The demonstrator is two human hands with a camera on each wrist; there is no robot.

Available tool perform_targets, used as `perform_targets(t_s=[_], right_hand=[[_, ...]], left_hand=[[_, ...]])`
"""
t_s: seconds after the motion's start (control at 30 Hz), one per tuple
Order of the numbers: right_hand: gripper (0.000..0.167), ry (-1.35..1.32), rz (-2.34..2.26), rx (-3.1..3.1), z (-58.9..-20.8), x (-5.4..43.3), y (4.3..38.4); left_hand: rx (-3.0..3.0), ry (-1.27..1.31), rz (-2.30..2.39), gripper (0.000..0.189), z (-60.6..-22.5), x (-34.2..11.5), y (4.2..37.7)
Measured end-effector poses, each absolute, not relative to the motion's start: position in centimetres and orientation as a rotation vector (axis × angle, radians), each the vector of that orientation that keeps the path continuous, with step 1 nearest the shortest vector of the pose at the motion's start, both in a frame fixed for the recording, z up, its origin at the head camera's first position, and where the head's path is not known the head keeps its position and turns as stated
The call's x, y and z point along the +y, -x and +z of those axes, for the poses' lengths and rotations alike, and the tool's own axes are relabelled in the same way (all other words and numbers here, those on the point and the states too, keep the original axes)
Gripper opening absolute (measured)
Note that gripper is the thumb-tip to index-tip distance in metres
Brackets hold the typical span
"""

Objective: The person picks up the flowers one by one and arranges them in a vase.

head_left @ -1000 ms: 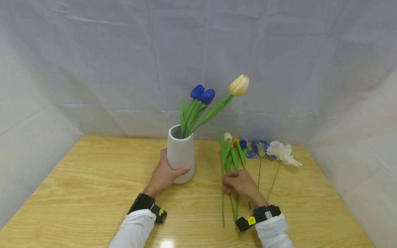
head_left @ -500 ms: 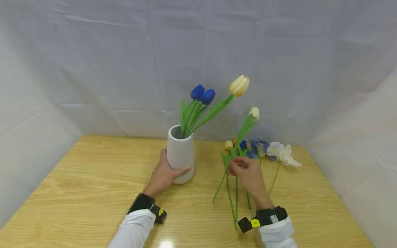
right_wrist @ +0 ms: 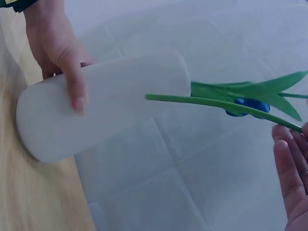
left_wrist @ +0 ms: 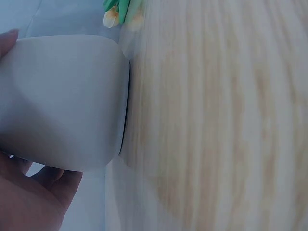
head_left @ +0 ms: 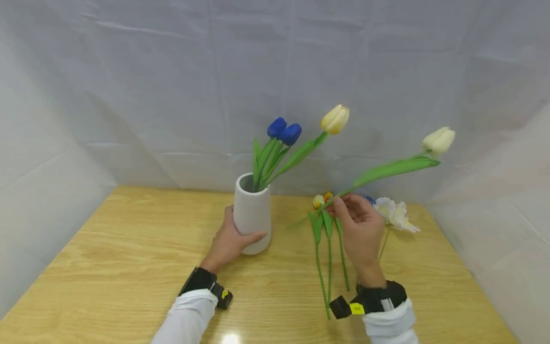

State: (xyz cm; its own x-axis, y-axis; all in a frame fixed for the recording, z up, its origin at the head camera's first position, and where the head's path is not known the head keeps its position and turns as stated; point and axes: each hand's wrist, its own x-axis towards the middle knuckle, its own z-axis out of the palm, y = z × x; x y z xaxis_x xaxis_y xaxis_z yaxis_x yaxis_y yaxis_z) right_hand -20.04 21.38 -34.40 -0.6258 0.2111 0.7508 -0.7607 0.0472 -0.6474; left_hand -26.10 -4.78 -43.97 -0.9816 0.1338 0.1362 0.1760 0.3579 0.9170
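Note:
My left hand (head_left: 229,240) grips the lower part of a white vase (head_left: 252,212), thumb across its front. The vase stands upright on the table, holding two blue tulips (head_left: 283,131) and a pale yellow tulip (head_left: 335,119) that leans right. Right of the vase, my right hand (head_left: 360,228) pinches the stem of a white tulip (head_left: 438,141) between thumb and fingers. Its bloom points up and right, and the thin stem end slants down left. In the right wrist view that stem (right_wrist: 207,102) crosses in front of the vase near its rim, apparently without entering it.
Below my right hand lie several tulips, among them a yellow-white one (head_left: 318,201) and an orange one (head_left: 328,196). A white ruffled flower (head_left: 395,213) lies farther right, beside a mostly hidden blue one (head_left: 368,199). A pale sheet (head_left: 172,95) hangs behind the wooden table (head_left: 129,267).
My right hand has lifted the white tulip off the table, its bloom swinging up and to the right. My left hand and the vase have stayed in place.

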Motion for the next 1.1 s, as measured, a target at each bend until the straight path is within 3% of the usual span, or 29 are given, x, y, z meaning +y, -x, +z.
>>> perform_targets(t_s=[0.6,1.1], right_hand=[[0.01,-0.587,1.659,-1.212,-30.4,20.2,21.2],[0.01,-0.669,1.565,-1.577,-30.8,17.2,22.9]], left_hand=[[-2.559,0.287,-1.73,0.1,-43.9,-4.2,26.0],[-2.579,0.262,-1.693,0.099,-43.9,-4.5,25.8]])
